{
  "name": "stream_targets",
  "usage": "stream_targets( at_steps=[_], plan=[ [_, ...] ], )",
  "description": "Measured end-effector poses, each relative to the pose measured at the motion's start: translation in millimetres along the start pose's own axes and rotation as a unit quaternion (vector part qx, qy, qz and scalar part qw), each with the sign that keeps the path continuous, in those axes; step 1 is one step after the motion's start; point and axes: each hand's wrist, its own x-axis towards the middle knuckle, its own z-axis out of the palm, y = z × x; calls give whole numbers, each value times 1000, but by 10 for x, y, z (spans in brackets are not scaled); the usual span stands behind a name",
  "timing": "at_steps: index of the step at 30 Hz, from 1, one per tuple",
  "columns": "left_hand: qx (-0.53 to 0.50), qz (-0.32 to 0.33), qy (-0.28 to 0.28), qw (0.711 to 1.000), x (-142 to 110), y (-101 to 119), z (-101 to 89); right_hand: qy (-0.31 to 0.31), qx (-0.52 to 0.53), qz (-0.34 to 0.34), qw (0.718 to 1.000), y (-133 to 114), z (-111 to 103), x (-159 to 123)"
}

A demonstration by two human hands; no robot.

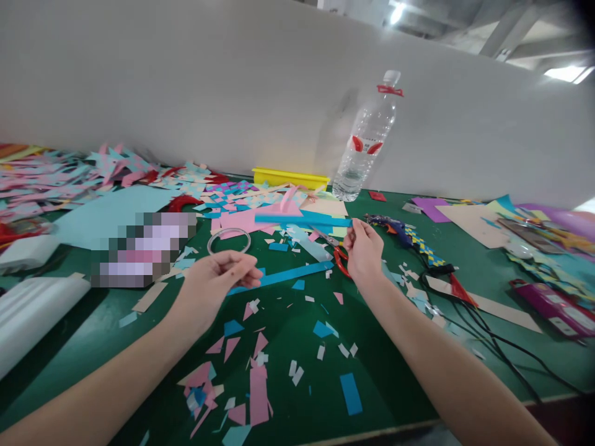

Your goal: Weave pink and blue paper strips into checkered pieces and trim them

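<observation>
My right hand (pixel 365 249) pinches the right end of a bright blue paper strip (pixel 302 220), which reaches out to the left above the paper-strewn table. My left hand (pixel 223 275) has its fingers curled together, and what they hold, if anything, is hidden. Behind that hand runs a second blue paper strip (pixel 297 273), lying on the table. A clear ring (pixel 229 241), like a roll of tape, is just beyond my left hand. Scissors (pixel 341 257) with red handles lie close to my right hand. Farther right is a dark blue tool (pixel 395 230) resembling a glue gun.
A leaning water bottle (pixel 365 148) stands by the pale partition (pixel 186 80). Paper scraps (pixel 259 393) litter the green table (pixel 153 384). Piled strips (pixel 56 179) and a blurred-out rectangular item (pixel 144 251) are left. Black cables (pixel 493 347) and a purple box (pixel 553 310) sit right.
</observation>
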Motion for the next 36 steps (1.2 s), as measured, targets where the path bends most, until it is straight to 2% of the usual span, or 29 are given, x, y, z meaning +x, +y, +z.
stream_targets(
  at_steps=[2,4,6,8,10,14,16,18,20,22,24,26,27,29,30,34,35,36],
  plan=[
    [-15,70,61,996,-17,35,-13,-11,0,13,1000,-1,25,-39],
    [10,144,97,985,-60,73,-15,-45,-19,23,999,7,61,-118],
    [69,213,108,968,-117,93,-5,-106,-43,25,993,17,100,-228],
    [165,279,100,941,-163,90,14,-155,-65,45,985,21,132,-343],
    [293,341,73,890,-178,73,42,-211,-71,71,972,18,153,-437],
    [487,438,34,755,-132,46,87,-267,-31,132,954,10,166,-502],
    [531,446,44,719,-105,40,79,-291,-13,178,940,15,166,-492],
    [541,436,47,718,-90,29,47,-318,-8,228,920,25,166,-486],
    [538,407,34,738,-80,12,6,-335,-13,257,906,28,166,-494],
    [530,365,19,766,-68,-5,-29,-347,-40,244,905,11,167,-502],
    [516,314,10,797,-48,-12,-46,-354,-107,173,913,-40,164,-484],
    [502,264,-2,824,-25,-3,-49,-334,-225,39,914,-122,148,-418],
    [498,241,-12,833,-16,6,-48,-304,-289,-34,907,-171,130,-368],
    [499,208,-33,840,-3,24,-46,-257,-402,-146,867,-267,65,-246],
    [505,204,-43,837,-2,29,-46,-254,-454,-174,836,-307,15,-181],
    [546,256,-47,797,-12,1,-45,-235,-664,-217,676,-357,-279,16],
    [553,274,-43,786,-15,-14,-41,-232,-697,-214,644,-341,-359,42],
    [558,288,-42,777,-18,-31,-35,-232,-718,-208,623,-317,-433,60]
  ],
)
